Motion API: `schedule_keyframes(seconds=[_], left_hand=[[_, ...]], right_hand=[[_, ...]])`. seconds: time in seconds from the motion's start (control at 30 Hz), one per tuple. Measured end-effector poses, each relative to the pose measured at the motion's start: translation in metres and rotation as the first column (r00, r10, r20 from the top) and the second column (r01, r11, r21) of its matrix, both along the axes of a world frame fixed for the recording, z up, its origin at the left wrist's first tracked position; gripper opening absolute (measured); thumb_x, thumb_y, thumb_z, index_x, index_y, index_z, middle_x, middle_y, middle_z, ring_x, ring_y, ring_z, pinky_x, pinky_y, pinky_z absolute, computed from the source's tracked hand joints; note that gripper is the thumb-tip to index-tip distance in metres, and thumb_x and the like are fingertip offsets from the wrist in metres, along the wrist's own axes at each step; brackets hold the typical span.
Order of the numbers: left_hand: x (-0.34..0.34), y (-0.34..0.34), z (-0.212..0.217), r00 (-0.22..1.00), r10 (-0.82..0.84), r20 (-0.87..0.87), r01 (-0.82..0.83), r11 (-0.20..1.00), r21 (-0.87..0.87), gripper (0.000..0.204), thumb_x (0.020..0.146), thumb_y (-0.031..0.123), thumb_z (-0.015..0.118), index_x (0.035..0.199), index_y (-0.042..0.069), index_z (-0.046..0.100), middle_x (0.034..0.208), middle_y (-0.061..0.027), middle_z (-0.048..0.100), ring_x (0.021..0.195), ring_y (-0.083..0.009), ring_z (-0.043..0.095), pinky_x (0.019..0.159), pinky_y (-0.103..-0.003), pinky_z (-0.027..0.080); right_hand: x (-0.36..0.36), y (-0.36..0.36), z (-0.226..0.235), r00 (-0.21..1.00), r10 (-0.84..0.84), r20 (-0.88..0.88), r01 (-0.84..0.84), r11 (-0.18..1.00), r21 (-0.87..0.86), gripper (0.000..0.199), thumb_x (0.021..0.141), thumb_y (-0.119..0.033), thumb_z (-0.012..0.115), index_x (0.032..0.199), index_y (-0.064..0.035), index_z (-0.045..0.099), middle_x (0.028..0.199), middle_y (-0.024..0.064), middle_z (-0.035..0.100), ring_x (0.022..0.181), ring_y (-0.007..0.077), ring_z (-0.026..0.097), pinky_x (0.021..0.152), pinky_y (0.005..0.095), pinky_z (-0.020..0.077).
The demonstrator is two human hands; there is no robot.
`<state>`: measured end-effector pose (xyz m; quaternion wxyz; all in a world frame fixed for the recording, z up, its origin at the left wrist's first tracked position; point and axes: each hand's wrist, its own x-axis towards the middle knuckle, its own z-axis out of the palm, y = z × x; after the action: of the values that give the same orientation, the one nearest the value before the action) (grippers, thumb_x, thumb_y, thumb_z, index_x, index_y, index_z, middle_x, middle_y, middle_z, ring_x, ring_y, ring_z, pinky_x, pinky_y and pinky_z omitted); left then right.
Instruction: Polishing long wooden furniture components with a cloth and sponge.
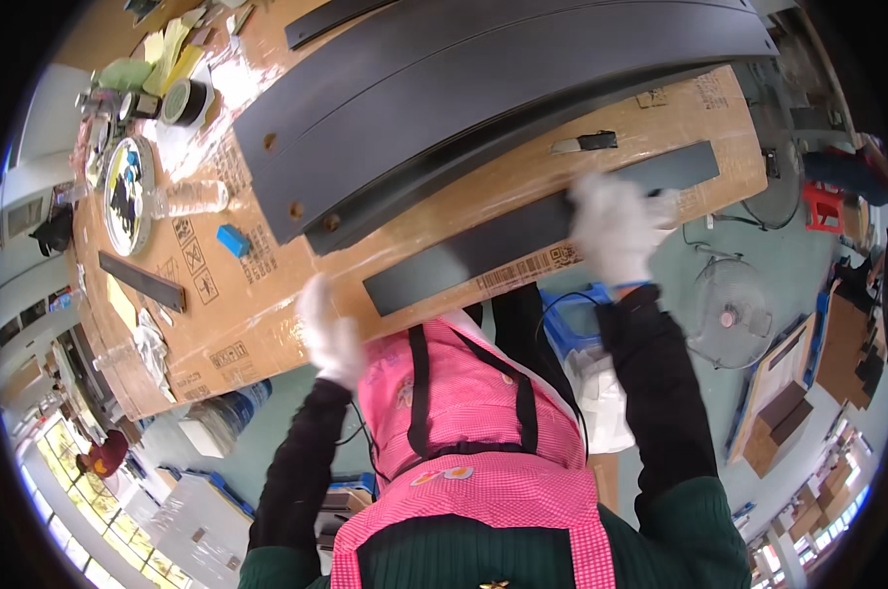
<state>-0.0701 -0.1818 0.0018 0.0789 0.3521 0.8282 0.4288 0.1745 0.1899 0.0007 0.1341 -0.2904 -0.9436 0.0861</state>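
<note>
Pink apron [473, 479] sits nearest, before a cardboard-covered table [197, 342]. There, a dark strip [498, 239] slants lengthwise, near-left to far-right; the blurred right hand [616, 226] covers its right half, grip unclear, while the left hand [328, 336], fingers uncurled, is near its left end.

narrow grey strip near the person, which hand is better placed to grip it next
Probably the right hand: it is over the narrow grey strip, right of its middle, though blur hides any contact. The left hand is beyond the strip's left end, at the cardboard's near edge.
</note>
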Motion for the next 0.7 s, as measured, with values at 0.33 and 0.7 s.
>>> schedule_keyframes(seconds=[0.33,0.7], left_hand=[[-0.044,-0.055,-0.026,0.951,0.126,-0.282,-0.186,0.963,-0.197,0.051,0.095,0.009,0.058,0.144,-0.004,0.056,0.132,-0.0257,0.062,0.119,-0.0408,0.061,0.103,-0.049,0.05],[-0.033,0.008,-0.018,0.946,-0.01,-0.325,-0.054,0.981,-0.187,0.036,0.085,0.006,0.076,0.12,0.01,0.067,0.126,-0.0116,0.068,0.114,-0.0357,0.065,0.098,-0.047,0.051]], right_hand=[[-0.119,-0.187,0.021,0.996,0.085,0.025,-0.07,0.926,-0.372,0.021,0.084,-0.032,0.065,0.083,-0.0115,0.07,0.081,0.0154,0.068,0.082,0.0422,0.067,0.09,0.0727,0.0462],[-0.079,-0.093,0.008,0.978,-0.071,0.195,0.077,0.997,-0.022,0.032,0.088,-0.013,0.066,0.12,-0.0102,0.067,0.107,0.0111,0.071,0.1,0.0385,0.068,0.085,0.0514,0.0549]])
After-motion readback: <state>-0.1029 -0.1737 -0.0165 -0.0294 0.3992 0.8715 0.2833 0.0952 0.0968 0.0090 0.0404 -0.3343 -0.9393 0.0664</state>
